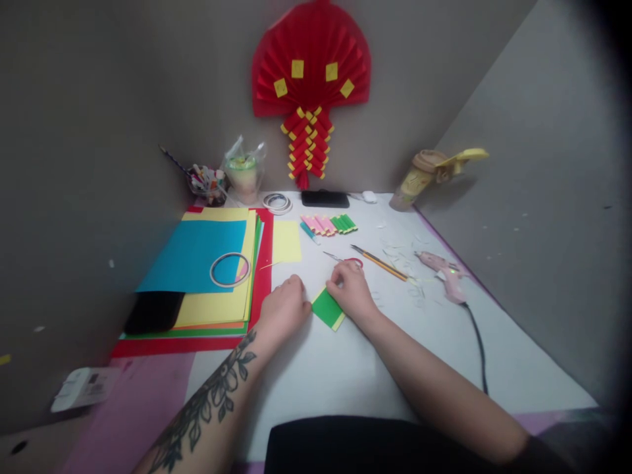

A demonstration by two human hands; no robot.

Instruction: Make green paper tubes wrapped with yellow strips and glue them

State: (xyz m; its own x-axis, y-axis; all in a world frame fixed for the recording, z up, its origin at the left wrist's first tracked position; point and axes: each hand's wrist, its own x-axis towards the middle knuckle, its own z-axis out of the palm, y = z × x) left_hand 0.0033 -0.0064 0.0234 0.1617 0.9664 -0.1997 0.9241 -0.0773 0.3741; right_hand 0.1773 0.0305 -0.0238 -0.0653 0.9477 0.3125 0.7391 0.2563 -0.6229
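Observation:
A small green paper square [326,311] with yellow strips along two edges lies at an angle on the white tabletop. My right hand [351,289] pinches its upper right edge between thumb and fingers. At the paper's left corner is my left hand [286,304], its fingers curled in and the thumb side touching the corner; its fingertips are partly hidden. Just beyond my right hand are red-handled scissors [356,262], partly covered by it. Farther back sit rolled paper tubes with yellow ends, some pink [318,226] and some green [344,224].
To the left, coloured paper sheets [197,247] bear a tape roll [211,270] and a dark phone [154,313]. A pink glue gun [450,280] with a black cord lies right, near an orange pencil-like tool [382,264]. Cups [415,181] stand behind; a red paper fan [311,46] hangs on the wall.

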